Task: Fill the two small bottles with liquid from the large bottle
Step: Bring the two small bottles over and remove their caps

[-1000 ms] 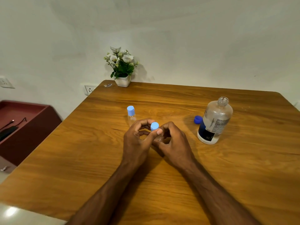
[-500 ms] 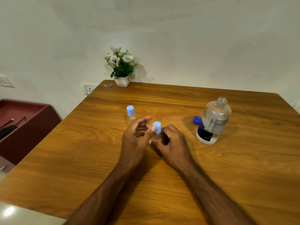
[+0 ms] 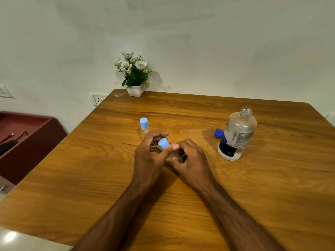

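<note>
My right hand (image 3: 188, 160) grips the clear body of a small bottle (image 3: 175, 156) at the table's middle, mostly hiding it. My left hand (image 3: 147, 156) pinches that bottle's light blue cap (image 3: 163, 143), which sits tilted toward the left. Whether the cap is off the neck, I cannot tell. A second small clear bottle (image 3: 144, 126) with a light blue cap stands upright just behind my left hand. The large clear bottle (image 3: 235, 136) stands uncapped at the right, with a dark label. Its dark blue cap (image 3: 218, 133) lies on the table at its left.
A white pot of artificial flowers (image 3: 135, 77) stands at the wooden table's (image 3: 90, 178) far left corner. A small sticker (image 3: 119, 95) lies beside it. A dark red cabinet (image 3: 23, 134) with cables sits left of the table. Wall sockets (image 3: 98, 100) are behind.
The small bottle's cap has tilted leftward between my left fingers, and my left fingers have curled around it more. My right hand stays on the bottle's body.
</note>
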